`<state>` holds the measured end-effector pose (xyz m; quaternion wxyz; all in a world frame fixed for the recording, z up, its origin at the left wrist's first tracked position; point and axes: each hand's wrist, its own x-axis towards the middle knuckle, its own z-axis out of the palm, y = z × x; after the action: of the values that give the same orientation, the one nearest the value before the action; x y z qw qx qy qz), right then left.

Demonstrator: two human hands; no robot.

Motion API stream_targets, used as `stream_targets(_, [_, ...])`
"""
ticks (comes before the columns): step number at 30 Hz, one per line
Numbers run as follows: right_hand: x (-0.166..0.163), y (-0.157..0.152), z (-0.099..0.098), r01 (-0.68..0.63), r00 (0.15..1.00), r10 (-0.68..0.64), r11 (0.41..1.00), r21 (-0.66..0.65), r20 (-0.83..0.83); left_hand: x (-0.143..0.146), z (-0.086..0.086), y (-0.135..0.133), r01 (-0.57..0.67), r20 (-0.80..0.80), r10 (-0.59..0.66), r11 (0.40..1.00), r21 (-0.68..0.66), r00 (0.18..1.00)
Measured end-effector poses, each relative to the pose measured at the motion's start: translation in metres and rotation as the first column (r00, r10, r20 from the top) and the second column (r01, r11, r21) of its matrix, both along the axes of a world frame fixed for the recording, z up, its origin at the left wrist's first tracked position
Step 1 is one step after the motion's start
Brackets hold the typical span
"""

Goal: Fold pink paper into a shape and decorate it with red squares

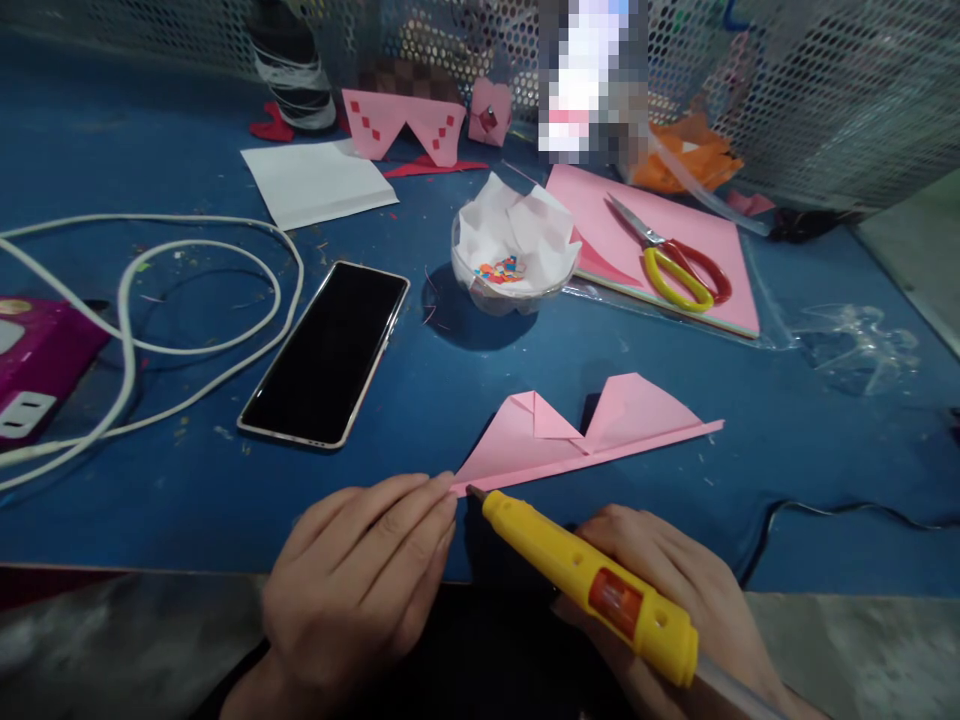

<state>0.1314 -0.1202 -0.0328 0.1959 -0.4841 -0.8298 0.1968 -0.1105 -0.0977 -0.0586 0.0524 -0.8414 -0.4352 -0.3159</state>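
Note:
My right hand is closed around a yellow glue gun with a clear glue stick coming out of its back end. The gun's dark nozzle touches or hovers just over the folded strip along the lower edge of a pink paper piece; I cannot tell which. That piece has two peaks and lies on the blue table. With fingers pressed together, my left hand grips the paper's left end, and its thumb is mostly hidden.
A phone, a white cable and a purple box lie left. Behind are a paper-lined bowl, scissors on pink sheets, thread spool and cut pink paper. A black cord runs right.

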Motion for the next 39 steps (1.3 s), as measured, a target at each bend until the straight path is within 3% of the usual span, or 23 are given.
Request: stream_targets(39, [0.0036, -0.0052, -0.0016, 0.001, 0.999, -0.002, 1.000, 0.027, 0.032, -0.0030, -0.0023, -0.0010, 0.000, -0.033, 0.000, 1.000, 0.021, 0.999])
